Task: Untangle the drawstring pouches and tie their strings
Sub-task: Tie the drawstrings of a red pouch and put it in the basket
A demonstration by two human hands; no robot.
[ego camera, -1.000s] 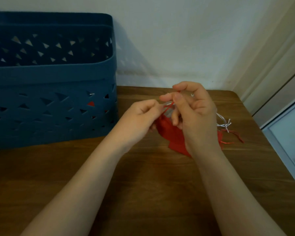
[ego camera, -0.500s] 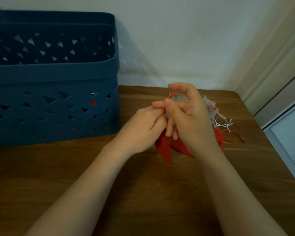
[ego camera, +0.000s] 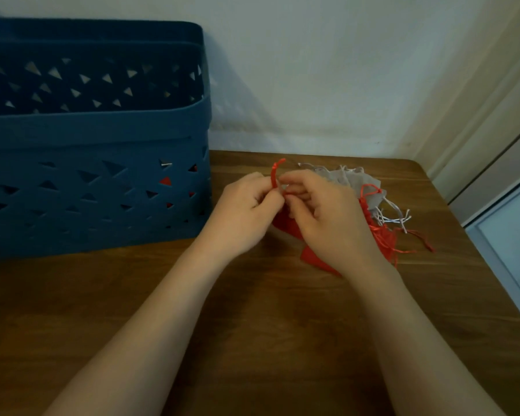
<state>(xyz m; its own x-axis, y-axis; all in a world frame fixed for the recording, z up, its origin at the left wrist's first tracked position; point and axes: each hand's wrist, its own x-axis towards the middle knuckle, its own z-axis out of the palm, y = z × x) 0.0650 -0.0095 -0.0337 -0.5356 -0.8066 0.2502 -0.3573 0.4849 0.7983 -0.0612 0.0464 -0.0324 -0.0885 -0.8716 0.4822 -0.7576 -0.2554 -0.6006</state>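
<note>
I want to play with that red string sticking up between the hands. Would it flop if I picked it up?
Probably floppy: the red string bends in a curve above the left hand and right hand that pinch it. It looks thin, so likely very light. The loose strings on the table lie tangled, so it may snag.

This looks like a room in a home. A small wooden desk (ego camera: 282, 340) sits pushed into a corner against a plain white wall (ego camera: 327, 70). A blue plastic basket (ego camera: 96, 187) with triangle cut-outs stands on it, and a pale door frame (ego camera: 493, 121) runs down the right side.
</note>
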